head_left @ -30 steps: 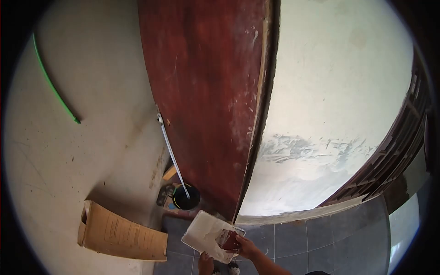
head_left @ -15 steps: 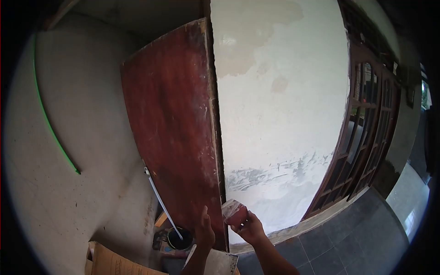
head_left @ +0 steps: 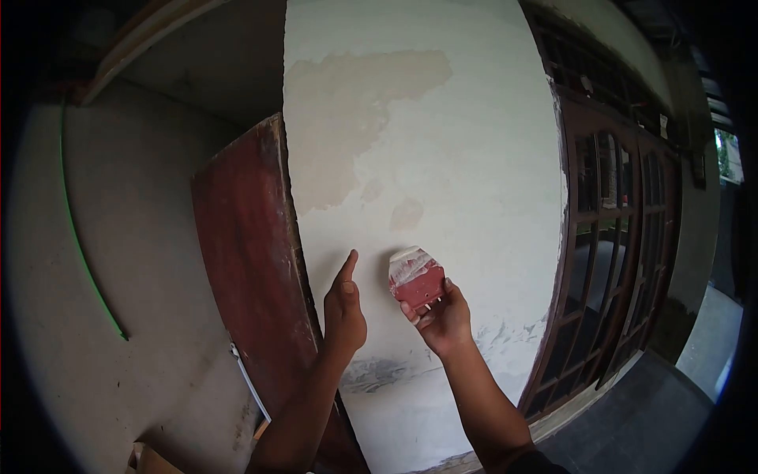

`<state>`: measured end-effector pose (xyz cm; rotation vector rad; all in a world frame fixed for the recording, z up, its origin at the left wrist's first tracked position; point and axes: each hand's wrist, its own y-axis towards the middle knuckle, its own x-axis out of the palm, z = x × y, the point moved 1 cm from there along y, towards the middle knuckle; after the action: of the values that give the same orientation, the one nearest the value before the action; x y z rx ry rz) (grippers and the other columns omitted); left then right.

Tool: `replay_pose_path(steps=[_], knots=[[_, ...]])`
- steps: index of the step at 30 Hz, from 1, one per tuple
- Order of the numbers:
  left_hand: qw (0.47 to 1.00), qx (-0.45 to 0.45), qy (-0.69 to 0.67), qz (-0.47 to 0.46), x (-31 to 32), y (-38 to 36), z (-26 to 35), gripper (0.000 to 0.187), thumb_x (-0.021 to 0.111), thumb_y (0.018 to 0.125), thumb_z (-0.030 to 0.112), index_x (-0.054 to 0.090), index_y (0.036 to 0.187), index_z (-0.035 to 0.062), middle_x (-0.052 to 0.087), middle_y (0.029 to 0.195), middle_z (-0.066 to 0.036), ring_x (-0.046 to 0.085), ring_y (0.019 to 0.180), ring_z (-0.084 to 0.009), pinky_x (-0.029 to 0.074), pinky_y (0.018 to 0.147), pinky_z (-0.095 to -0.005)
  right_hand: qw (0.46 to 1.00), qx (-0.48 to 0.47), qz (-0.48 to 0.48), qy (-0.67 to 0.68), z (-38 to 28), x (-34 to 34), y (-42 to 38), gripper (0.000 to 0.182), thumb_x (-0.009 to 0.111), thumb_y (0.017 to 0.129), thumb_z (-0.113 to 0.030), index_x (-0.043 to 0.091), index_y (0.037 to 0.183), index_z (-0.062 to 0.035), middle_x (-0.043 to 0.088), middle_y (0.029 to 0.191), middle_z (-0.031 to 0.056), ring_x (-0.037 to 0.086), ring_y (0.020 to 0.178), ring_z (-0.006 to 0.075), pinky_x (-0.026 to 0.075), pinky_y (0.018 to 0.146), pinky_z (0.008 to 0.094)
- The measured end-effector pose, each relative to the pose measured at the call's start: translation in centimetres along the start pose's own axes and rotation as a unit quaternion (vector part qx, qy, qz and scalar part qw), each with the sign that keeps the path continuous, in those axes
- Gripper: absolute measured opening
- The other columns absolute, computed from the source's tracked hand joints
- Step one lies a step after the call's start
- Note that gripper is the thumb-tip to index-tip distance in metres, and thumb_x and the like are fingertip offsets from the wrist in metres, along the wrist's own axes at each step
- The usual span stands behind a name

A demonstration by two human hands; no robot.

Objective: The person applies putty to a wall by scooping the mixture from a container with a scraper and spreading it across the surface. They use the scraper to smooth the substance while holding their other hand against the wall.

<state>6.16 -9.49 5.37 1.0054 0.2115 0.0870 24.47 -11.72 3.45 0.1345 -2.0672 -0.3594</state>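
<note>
My right hand grips a red plastic putty scraper by its lower edge, with the thumb on one side and fingers on the other. Whitish putty coats the scraper's upper part. Behind it stands a pale wall with a beige patch higher up and a smaller beige spot just above the scraper. To the left, my left hand is raised edge-on in front of the wall, fingers stretched upward and holding nothing. A gap separates it from the scraper.
A dark red wooden panel leans at the wall's left edge. Brown window frames with glass panes line the right side. A green strip hangs on the left wall; a cardboard box sits low left. Grey tiles cover the floor.
Both hands have risen from low near the floor to the middle of the wall, the right one carrying the scraper. The view has tilted up and turned right; the bucket has left view.
</note>
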Motion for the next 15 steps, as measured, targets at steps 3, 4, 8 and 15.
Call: replay_pose_path(steps=[3, 4, 8, 15], knots=[[0.990, 0.134, 0.016, 0.046, 2.6, 4.0, 0.1, 0.085, 0.025, 0.108, 0.067, 0.042, 0.157, -0.0009, 0.068, 0.102, -0.013, 0.059, 0.086, -0.0169, 0.048, 0.093, -0.0333, 1.000, -0.017, -0.017, -0.009, -3.8, 1.0, 2.3, 0.040, 0.032, 0.112, -0.034, 0.051, 0.135, -0.0084, 0.058, 0.136, 0.0137, 0.063, 0.117, 0.0323, 0.059, 0.092, 0.0472], [0.989, 0.140, 0.018, 0.050, 3.1, 5.5, 0.3, 0.085, 0.025, 0.108, 0.067, 0.042, 0.157, -0.0009, 0.068, 0.102, -0.013, 0.059, 0.086, -0.0169, 0.048, 0.093, -0.0333, 0.999, -0.027, -0.024, -0.015, -5.1, 1.5, 3.2, 0.039, 0.032, 0.112, -0.034, 0.051, 0.135, -0.0081, 0.058, 0.136, 0.0137, 0.063, 0.117, 0.0324, 0.059, 0.092, 0.0472], [0.988, 0.146, 0.036, -0.028, 4.6, 10.1, 2.1, 0.071, 0.034, 0.112, 0.052, 0.043, 0.154, -0.0044, 0.062, 0.141, -0.024, 0.062, 0.115, -0.0283, 0.041, 0.113, -0.0387, 0.996, -0.063, -0.067, -0.002, -8.8, 3.9, 6.4, 0.039, 0.035, 0.112, -0.035, 0.051, 0.134, -0.0067, 0.058, 0.135, 0.0141, 0.063, 0.118, 0.0335, 0.060, 0.092, 0.0483], [0.960, 0.271, 0.068, 0.022, 6.1, 17.6, 3.2, 0.070, 0.030, 0.113, 0.051, 0.050, 0.150, -0.0046, 0.066, 0.135, -0.015, 0.059, 0.111, -0.0150, 0.041, 0.108, -0.0312, 0.989, -0.094, -0.114, -0.026, -12.4, 9.3, 9.2, 0.041, 0.029, 0.113, -0.032, 0.047, 0.138, -0.0044, 0.059, 0.131, 0.0141, 0.064, 0.116, 0.0294, 0.059, 0.092, 0.0465]])
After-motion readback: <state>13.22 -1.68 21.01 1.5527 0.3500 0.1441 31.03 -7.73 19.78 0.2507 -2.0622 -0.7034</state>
